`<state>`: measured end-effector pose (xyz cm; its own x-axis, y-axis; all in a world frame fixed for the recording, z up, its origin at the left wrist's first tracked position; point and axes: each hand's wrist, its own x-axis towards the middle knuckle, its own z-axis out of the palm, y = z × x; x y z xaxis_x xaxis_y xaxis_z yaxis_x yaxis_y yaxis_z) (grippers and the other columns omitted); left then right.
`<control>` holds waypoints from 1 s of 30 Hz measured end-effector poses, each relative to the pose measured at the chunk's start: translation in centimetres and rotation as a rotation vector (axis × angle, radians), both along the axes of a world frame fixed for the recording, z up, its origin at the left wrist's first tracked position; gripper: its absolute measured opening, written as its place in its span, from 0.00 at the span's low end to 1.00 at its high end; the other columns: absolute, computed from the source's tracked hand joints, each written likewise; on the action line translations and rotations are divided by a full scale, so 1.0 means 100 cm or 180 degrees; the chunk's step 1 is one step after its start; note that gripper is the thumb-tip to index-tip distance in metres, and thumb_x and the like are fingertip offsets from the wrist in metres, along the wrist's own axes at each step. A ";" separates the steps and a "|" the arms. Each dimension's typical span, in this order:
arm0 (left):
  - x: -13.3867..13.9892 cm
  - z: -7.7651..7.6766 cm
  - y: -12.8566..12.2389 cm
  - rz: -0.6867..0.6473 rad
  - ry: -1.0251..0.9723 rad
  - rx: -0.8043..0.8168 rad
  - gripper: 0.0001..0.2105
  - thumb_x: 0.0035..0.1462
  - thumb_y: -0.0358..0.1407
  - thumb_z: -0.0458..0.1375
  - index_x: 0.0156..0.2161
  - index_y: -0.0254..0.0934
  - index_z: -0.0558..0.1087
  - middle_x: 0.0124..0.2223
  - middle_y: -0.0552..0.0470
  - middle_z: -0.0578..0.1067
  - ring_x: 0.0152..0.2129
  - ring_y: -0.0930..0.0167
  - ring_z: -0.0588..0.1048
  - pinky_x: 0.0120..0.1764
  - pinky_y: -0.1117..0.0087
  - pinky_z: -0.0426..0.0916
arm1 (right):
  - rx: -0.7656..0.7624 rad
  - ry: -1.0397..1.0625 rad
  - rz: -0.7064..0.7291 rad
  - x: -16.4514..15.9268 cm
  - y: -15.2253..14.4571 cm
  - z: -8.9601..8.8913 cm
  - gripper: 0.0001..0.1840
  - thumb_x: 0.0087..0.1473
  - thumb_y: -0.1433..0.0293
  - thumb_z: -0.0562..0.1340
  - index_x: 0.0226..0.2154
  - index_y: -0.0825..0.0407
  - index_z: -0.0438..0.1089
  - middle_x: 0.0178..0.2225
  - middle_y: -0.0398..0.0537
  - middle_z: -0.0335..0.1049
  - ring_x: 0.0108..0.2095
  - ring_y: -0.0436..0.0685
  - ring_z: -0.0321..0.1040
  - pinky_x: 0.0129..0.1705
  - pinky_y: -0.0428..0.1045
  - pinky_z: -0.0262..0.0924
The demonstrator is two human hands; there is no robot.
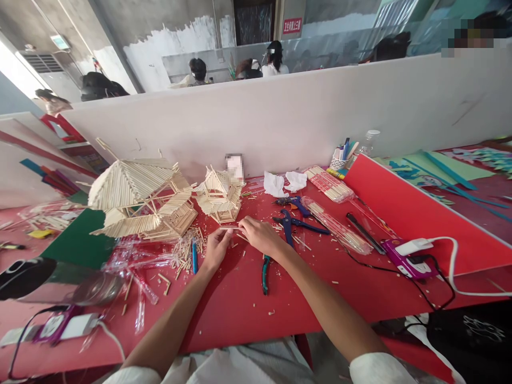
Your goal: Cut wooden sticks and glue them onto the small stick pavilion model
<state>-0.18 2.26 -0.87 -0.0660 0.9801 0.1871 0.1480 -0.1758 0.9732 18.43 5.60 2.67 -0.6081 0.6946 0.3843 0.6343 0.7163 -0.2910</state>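
My left hand (217, 247) pinches the left part of a thin wooden stick (229, 229), low over the red table. My right hand (258, 234) is closed at the stick's right end, and a second short stick seems to poke out beneath its fingers. Just beyond my hands stands a small pavilion model (219, 198) built of sticks. A larger stick-built pavilion model (134, 189) is to its left. Under my right wrist lie pliers with teal handles (265, 274), their head partly covered by the arm.
Blue cutters (288, 226), a glue gun (296, 204) and bagged sticks (336, 226) lie to the right. A blue pen (194, 256) is beside loose stick pieces at left. Purple power strips (412, 260) with cables and a clear bottle (76, 285) flank the work area. A white partition (256, 117) rises behind.
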 end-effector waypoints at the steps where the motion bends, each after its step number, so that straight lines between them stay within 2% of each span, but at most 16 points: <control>1: 0.000 0.000 0.000 0.0007 0.0026 -0.0010 0.21 0.60 0.51 0.59 0.39 0.32 0.80 0.21 0.54 0.71 0.20 0.74 0.67 0.27 0.73 0.61 | -0.0011 -0.0001 -0.0003 0.000 0.000 0.000 0.08 0.70 0.68 0.53 0.42 0.52 0.66 0.39 0.48 0.71 0.31 0.52 0.66 0.28 0.48 0.42; 9: 0.002 0.002 -0.002 0.0056 -0.0006 0.0002 0.21 0.61 0.51 0.58 0.39 0.32 0.80 0.21 0.54 0.71 0.19 0.74 0.66 0.27 0.73 0.61 | -0.0010 0.0070 -0.0069 -0.002 -0.001 -0.002 0.07 0.70 0.68 0.53 0.42 0.51 0.65 0.39 0.48 0.72 0.31 0.52 0.67 0.27 0.48 0.43; 19: 0.003 0.011 -0.006 0.0167 0.0008 0.0003 0.19 0.60 0.49 0.58 0.34 0.33 0.79 0.21 0.54 0.70 0.19 0.74 0.65 0.25 0.73 0.59 | -0.0016 0.0145 0.0022 -0.003 -0.002 -0.002 0.08 0.69 0.66 0.56 0.43 0.51 0.69 0.39 0.48 0.73 0.35 0.52 0.70 0.32 0.46 0.51; 25: 0.004 0.009 -0.004 0.0165 -0.0151 -0.0045 0.20 0.58 0.50 0.59 0.31 0.33 0.78 0.21 0.54 0.70 0.18 0.75 0.65 0.25 0.72 0.60 | 0.0055 -0.0087 0.0065 -0.002 -0.003 0.000 0.10 0.69 0.68 0.55 0.41 0.50 0.72 0.39 0.48 0.72 0.36 0.52 0.70 0.31 0.46 0.50; 30: 0.004 0.003 -0.002 0.0175 -0.0213 -0.0085 0.21 0.57 0.52 0.60 0.33 0.32 0.78 0.21 0.54 0.70 0.18 0.75 0.65 0.24 0.73 0.59 | 0.0031 -0.0156 0.0036 -0.001 -0.002 0.000 0.11 0.69 0.68 0.55 0.44 0.50 0.73 0.41 0.49 0.73 0.37 0.53 0.71 0.32 0.46 0.51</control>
<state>0.18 2.08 -0.54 -0.1313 0.9793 0.1542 0.0913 -0.1430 0.9855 18.29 5.43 2.64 -0.6342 0.6840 0.3605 0.6394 0.7261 -0.2528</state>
